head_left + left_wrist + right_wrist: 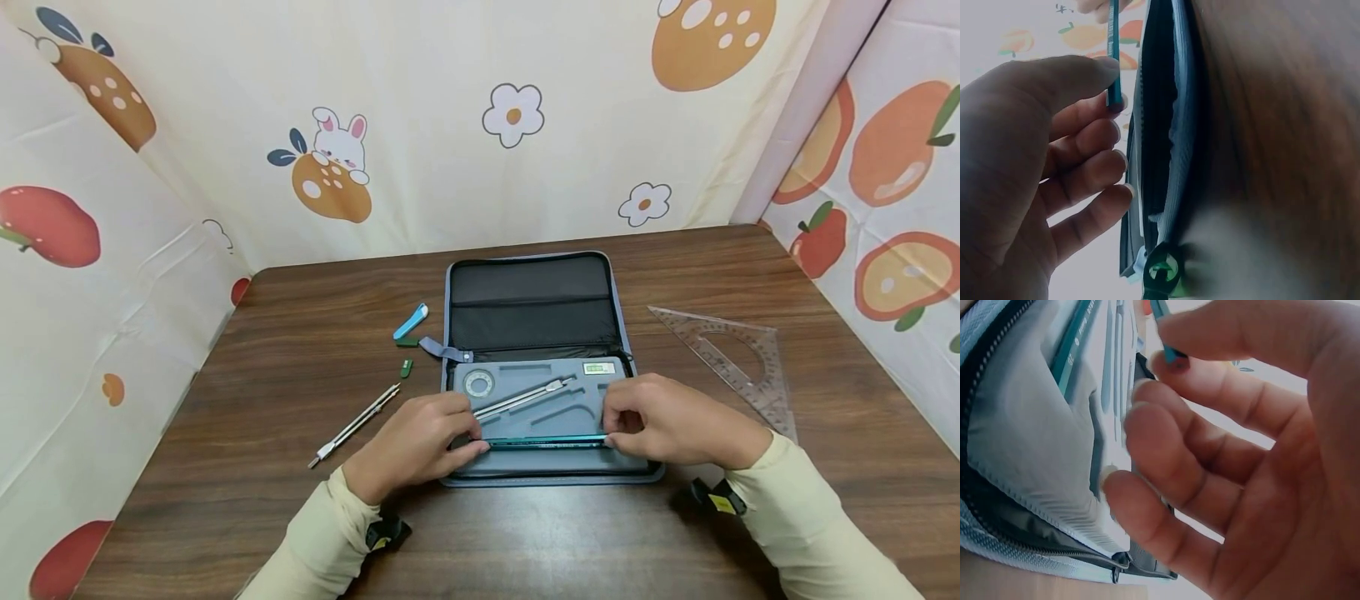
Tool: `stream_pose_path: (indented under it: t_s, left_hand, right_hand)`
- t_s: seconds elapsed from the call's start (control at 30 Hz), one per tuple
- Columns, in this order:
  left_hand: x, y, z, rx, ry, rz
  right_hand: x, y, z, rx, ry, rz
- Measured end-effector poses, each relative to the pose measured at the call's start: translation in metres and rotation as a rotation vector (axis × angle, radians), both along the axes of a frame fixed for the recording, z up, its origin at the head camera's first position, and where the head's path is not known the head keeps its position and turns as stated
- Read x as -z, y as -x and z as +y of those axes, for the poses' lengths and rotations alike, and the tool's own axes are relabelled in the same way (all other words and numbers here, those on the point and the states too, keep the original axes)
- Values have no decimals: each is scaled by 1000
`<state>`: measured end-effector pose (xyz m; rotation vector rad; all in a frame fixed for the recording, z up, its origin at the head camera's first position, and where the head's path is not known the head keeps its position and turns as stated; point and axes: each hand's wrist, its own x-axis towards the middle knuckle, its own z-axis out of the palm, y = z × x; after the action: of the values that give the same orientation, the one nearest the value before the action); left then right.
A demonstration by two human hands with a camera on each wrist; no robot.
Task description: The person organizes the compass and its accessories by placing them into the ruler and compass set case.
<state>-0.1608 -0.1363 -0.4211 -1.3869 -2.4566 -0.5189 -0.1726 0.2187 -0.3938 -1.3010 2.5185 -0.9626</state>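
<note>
A teal pencil (547,438) stretches across the lower part of the grey tray (558,462) in an unzipped zip case (532,300). My left hand (423,437) pinches its left end between thumb and forefinger. Its other end is pinched the same way by my right hand (675,417), over the case's right side. In the right wrist view, a second green pencil (1075,347) lies in the tray below the held one (1164,328). Above the pencils, a silver compass (521,398) rests slantwise in the tray, near a round piece (478,383) and a small labelled box (598,368).
On the table left of the case lie a second metal compass (356,423), a small green piece (406,368), a dark green piece (407,342) and a light blue cutter-like tool (411,322). A clear set square (761,367) lies to the right. Printed curtains (435,167) border the table.
</note>
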Motion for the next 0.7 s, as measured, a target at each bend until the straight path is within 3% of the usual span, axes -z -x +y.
stream_pose_path:
  t_s: [0.47, 0.7]
  left_hand:
    - [1, -4, 3, 29, 57, -56]
    - [1, -5, 2, 7, 77, -111]
  right_hand:
    - [0, 1, 1, -3, -92, -25]
    - [0, -3, -2, 27, -176, -15]
